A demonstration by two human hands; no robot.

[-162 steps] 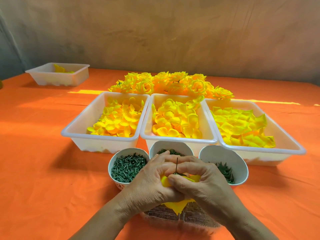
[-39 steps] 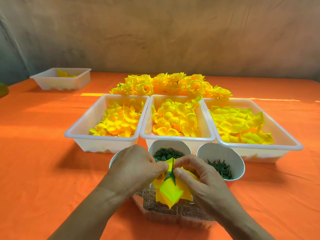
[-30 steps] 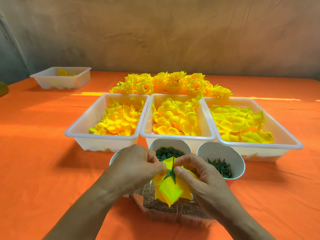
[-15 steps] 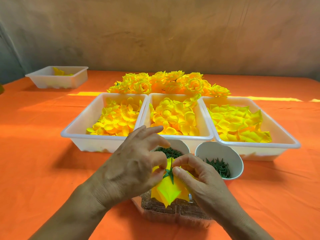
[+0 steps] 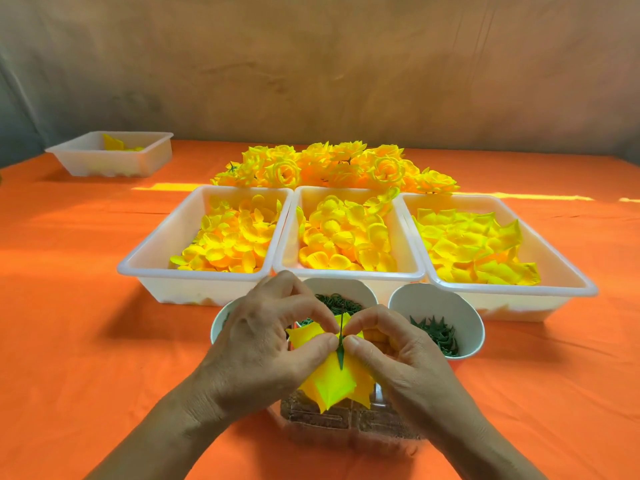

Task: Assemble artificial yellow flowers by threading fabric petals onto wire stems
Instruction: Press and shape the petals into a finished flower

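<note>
Nearest the camera, a clear plastic box (image 5: 346, 415) is seen on the orange cloth (image 5: 86, 341), and just above it the half-built flower (image 5: 329, 382) is held between both hands, its pointed yellow petals hanging down. The wire stem (image 5: 341, 323) is stood upright between the thumbs, with a green calyx (image 5: 341, 356) threaded on it and lying against the top petal. Half a second ago the fingers of the left hand (image 5: 263, 351) were lifted and spread above the flower; they have now been brought down, so that thumb and forefinger are pinched on the petals right at the stem, opposite the like pinch of the right hand (image 5: 398, 355). From this it is judged that the calyx is being seated and the flower is nearly closed up. Just beyond, three paper cups (image 5: 443, 306) of green parts are set side by side, the left one largely hidden. Behind them three white trays (image 5: 156, 258) of loose petals are ranged, then a heap of finished flowers (image 5: 332, 164), and far left a small tray (image 5: 86, 161).
</note>
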